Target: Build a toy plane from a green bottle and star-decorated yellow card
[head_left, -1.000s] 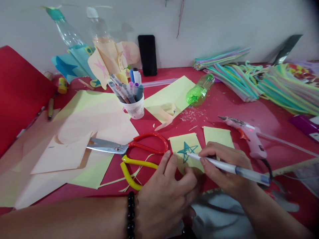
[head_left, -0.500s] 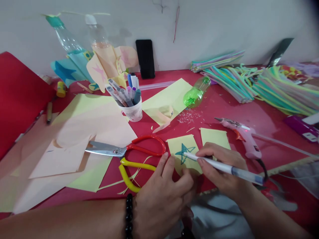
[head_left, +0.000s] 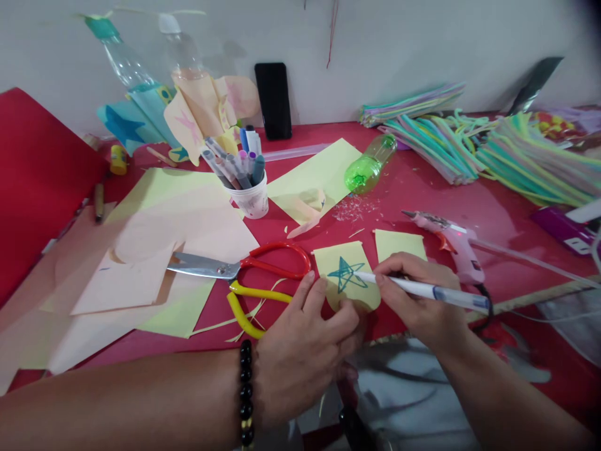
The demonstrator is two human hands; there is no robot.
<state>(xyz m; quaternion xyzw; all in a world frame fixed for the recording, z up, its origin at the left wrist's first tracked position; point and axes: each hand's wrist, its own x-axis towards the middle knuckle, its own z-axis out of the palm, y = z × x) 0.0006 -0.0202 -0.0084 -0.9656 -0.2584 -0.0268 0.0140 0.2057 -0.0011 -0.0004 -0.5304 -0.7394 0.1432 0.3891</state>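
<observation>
While hands (head_left: 300, 357) (head_left: 420, 294) angle inward | right pinches pen (head_left: 422, 290) | left pins paper (head_left: 328, 260)

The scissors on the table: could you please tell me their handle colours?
One handle is red, one yellow, shown best in the head view.

Scissors (head_left: 233, 270) beside left hand (head_left: 300, 357), glue gun (head_left: 457, 247) beside right hand (head_left: 417, 294)

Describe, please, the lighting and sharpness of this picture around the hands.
In the head view, light is soft and even; the left hand and right hand look fairly sharp; the wide lens enlarges the left forearm; the top right corner goes dark.
</observation>
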